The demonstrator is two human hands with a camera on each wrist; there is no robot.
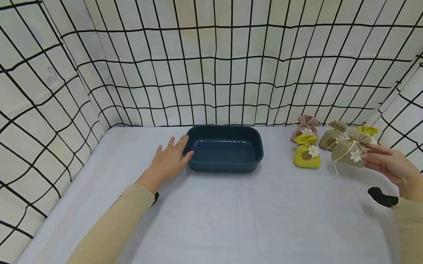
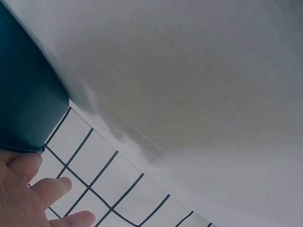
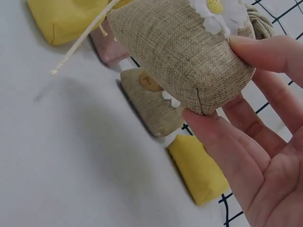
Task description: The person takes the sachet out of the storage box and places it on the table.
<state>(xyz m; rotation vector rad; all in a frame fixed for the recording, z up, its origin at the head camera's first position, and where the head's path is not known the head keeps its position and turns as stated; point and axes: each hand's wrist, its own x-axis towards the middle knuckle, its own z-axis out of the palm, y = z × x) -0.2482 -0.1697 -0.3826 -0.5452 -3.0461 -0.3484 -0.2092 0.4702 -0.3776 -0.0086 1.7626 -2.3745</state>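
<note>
A beige drawstring sachet [image 1: 348,149] with a white daisy is pinched between the thumb and fingers of my right hand [image 1: 393,165]. The right wrist view shows this beige sachet [image 3: 180,52] held above the table, its cord dangling. Behind and beside it lie another beige sachet [image 1: 330,138], a yellow sachet [image 1: 306,159], a pink sachet [image 1: 303,128] and a second yellow sachet [image 3: 199,170], partly hidden in the head view. My left hand [image 1: 170,159] touches the left rim of a dark teal rectangular dish [image 1: 225,168] with its fingers spread.
A white cloth covers the table [image 1: 237,225]. Black wire grid panels [image 1: 215,61] backed with pale sheeting stand along the back and both sides. The sachets lie close to the grid at the back right.
</note>
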